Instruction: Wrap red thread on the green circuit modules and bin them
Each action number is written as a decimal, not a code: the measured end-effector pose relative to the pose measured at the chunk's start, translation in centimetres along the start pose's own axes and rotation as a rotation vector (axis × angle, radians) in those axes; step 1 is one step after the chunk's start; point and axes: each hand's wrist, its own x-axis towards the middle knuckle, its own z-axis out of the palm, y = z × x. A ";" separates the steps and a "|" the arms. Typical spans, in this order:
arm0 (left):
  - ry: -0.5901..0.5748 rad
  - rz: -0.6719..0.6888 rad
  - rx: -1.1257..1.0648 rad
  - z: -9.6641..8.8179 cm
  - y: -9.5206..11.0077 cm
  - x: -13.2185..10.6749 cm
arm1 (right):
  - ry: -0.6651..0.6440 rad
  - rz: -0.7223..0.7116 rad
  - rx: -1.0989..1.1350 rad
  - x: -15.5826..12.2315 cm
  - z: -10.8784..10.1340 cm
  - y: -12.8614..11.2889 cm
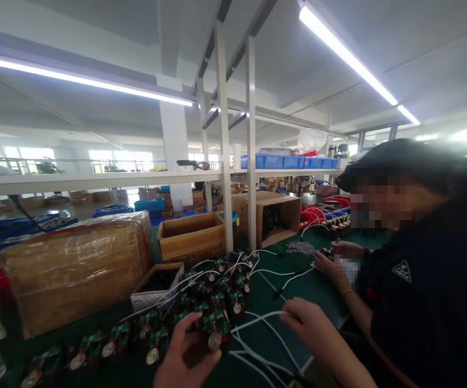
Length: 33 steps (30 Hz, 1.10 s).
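My left hand [187, 353] grips a small black unit with a green circuit board [216, 326] and a round silvery part at its front. A white cable [258, 318] runs from beside this unit to my right hand [312, 326], whose thumb and fingers are closed on it. Several similar units with green boards [152, 339] stand in rows on the green tabletop [274, 285], left of and behind my left hand. More white cables trail among them and below my right hand.
A co-worker [423, 258] sits close on the right, handling something small. A small box of dark parts [158, 285], a taped carton [83, 264] and an open brown box [191, 237] stand on the left. Shelf posts [251, 145] rise behind the units.
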 end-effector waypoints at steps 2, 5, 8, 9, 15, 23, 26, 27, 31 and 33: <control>-0.060 0.024 0.088 3.5 0.2 1.4 | 0.000 0.009 -0.087 2.1 -0.7 0.8; -0.135 0.034 0.265 8.7 -0.3 3.5 | 0.010 0.037 -0.156 4.4 -0.3 2.1; -0.207 0.079 0.442 12.8 -1.5 5.3 | 0.024 0.087 -0.220 5.6 1.1 3.4; -0.215 0.093 0.478 13.8 -1.9 5.7 | 0.023 0.097 -0.242 5.9 1.7 3.8; -0.205 0.119 0.678 16.7 -3.8 7.1 | 0.003 0.115 -0.348 5.7 4.0 5.1; -0.194 0.080 0.989 17.4 -2.4 7.1 | 0.002 0.101 -0.446 4.6 6.0 5.8; -0.179 0.066 1.039 17.6 -1.1 6.5 | 0.014 0.098 -0.479 3.9 6.5 6.2; -0.177 0.063 1.045 17.6 -0.6 6.1 | 0.016 0.099 -0.489 3.6 6.6 6.4; -0.166 0.079 0.996 15.0 0.5 3.2 | 0.143 0.026 -0.464 1.3 6.5 7.6; -0.148 0.089 0.806 11.5 -0.2 1.1 | 0.283 -0.124 -0.370 -0.4 6.6 7.3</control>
